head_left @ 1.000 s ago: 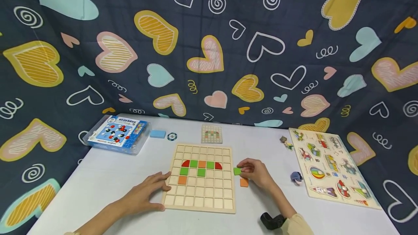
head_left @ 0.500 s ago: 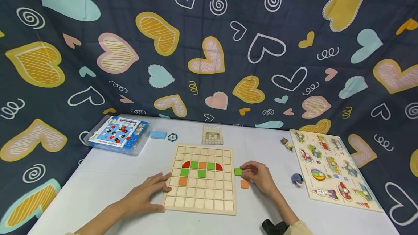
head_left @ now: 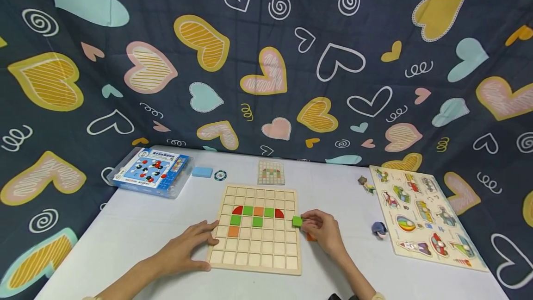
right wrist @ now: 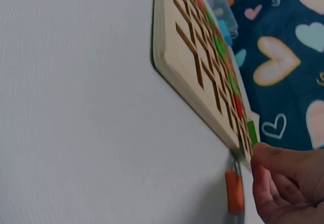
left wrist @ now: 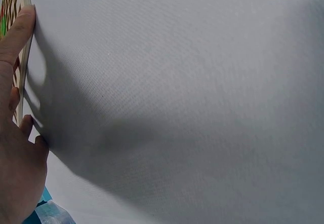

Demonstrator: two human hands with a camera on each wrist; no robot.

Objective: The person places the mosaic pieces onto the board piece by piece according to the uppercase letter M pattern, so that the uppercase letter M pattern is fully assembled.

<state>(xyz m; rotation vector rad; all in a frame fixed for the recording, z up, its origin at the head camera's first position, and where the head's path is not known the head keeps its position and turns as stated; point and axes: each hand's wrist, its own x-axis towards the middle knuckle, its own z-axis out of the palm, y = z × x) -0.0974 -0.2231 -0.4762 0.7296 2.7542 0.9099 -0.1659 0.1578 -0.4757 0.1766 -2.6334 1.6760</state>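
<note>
A wooden grid board (head_left: 266,260) lies mid-table, with red, green and orange tiles set in several of its squares. My right hand (head_left: 325,230) pinches a green square tile (head_left: 297,221) by its right side, over the board's right edge. In the right wrist view the thumb and fingertips grip that green tile (right wrist: 252,132) close to the rim. An orange tile (head_left: 310,237) lies on the table, partly covered by the right hand. My left hand (head_left: 183,249) rests at the board's left edge, fingertips on the rim and thumb near the lower left corner.
Behind the board lies a small pattern card (head_left: 270,172). At the back left are a boxed molecule set (head_left: 151,170), a blue block (head_left: 202,172) and a round chip (head_left: 220,175). A picture puzzle board (head_left: 424,216) and two small figures (head_left: 379,229) are on the right.
The right hand has picked up the green tile from the table beside the board and moved it left over the board's edge. The left hand stays put.
</note>
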